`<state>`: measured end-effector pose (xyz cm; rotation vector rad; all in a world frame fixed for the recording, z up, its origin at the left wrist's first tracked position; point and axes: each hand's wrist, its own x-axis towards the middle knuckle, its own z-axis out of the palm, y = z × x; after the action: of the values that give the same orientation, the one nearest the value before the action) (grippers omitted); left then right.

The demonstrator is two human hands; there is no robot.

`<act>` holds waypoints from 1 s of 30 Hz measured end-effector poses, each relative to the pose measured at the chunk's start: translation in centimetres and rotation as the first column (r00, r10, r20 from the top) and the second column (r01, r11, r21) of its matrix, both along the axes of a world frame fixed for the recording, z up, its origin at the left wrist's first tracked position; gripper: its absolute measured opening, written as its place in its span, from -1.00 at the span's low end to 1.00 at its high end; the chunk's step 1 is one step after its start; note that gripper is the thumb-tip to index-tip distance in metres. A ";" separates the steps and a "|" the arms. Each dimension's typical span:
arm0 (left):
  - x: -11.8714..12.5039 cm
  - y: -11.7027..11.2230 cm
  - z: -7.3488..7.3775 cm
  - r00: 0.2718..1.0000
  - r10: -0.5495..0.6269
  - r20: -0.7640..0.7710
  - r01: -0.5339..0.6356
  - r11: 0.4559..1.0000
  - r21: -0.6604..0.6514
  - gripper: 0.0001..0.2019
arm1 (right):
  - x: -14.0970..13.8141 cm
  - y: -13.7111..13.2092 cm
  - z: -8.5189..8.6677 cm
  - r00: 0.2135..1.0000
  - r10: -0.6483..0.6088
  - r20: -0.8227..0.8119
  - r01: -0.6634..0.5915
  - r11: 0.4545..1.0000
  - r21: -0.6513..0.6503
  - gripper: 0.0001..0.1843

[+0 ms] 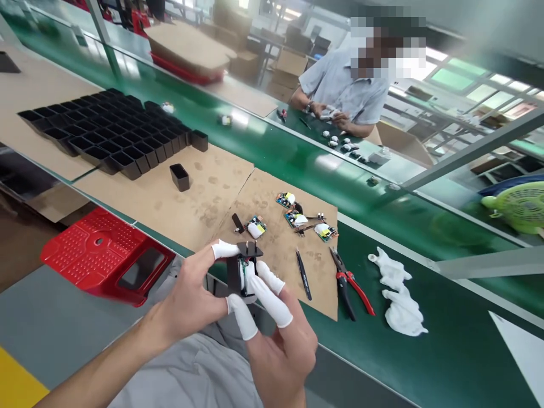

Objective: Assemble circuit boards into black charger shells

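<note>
My left hand (193, 292) and my right hand (276, 334), both with white finger cots, pinch a small black housing (243, 272) between them just off the bench's near edge. A green circuit board and a white part show inside the housing, and a flat black lid sits across its top. On the cardboard sheet (272, 226) beyond lie a board with a white part (256, 226), a loose black piece (237, 222) and several more circuit boards (306, 218).
Black tweezers (304, 275), red-handled cutters (351, 283) and white gloves (397, 294) lie to the right on the green conveyor. A block of empty black housings (110, 127) and one single housing (179, 177) stand at left. A red stool (102, 255) is below. A person works across the belt.
</note>
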<state>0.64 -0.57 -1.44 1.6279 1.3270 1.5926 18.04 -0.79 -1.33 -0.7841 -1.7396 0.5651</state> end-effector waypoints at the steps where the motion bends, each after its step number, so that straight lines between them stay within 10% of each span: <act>1: 0.2 -0.5 0.3 1.000 0.020 -0.019 -0.020 1.000 0.009 -0.57 | -0.2 -0.3 0.0 0.999 -0.005 -0.032 0.005 1.000 -0.020 -0.26; 4: 0.5 -2.1 1.7 0.993 0.074 -0.095 -0.072 0.997 0.023 -0.57 | -0.6 -0.9 -0.6 0.947 -0.125 -0.296 0.036 0.957 -0.289 -0.58; 7: 1.1 -3.7 3.0 0.985 0.131 -0.112 -0.133 0.991 -0.004 -0.58 | -0.9 -1.3 -1.8 0.731 -0.378 -0.568 -0.124 0.745 -0.656 -0.72; 11: 2.2 -5.0 3.4 0.998 0.064 0.009 -0.060 0.973 -0.222 -0.68 | -1.7 -2.4 -2.6 0.508 -0.499 -0.702 -0.443 0.547 -0.710 -0.58; 16: 3.6 -4.9 2.5 0.978 0.006 0.207 0.074 0.924 -0.374 -0.65 | -2.3 -4.0 -1.5 0.434 -0.451 -0.780 -0.590 0.512 -0.624 -0.58; 30: 6.0 -4.9 2.5 0.852 -0.056 0.521 0.239 0.926 -0.292 -0.57 | -1.0 -5.2 -2.6 0.465 -0.443 -0.767 -0.598 0.482 -0.641 -0.61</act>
<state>6.60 -5.45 1.11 0.9785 1.0869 1.4521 17.03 -5.96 -3.90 -0.7974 -0.2908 1.7256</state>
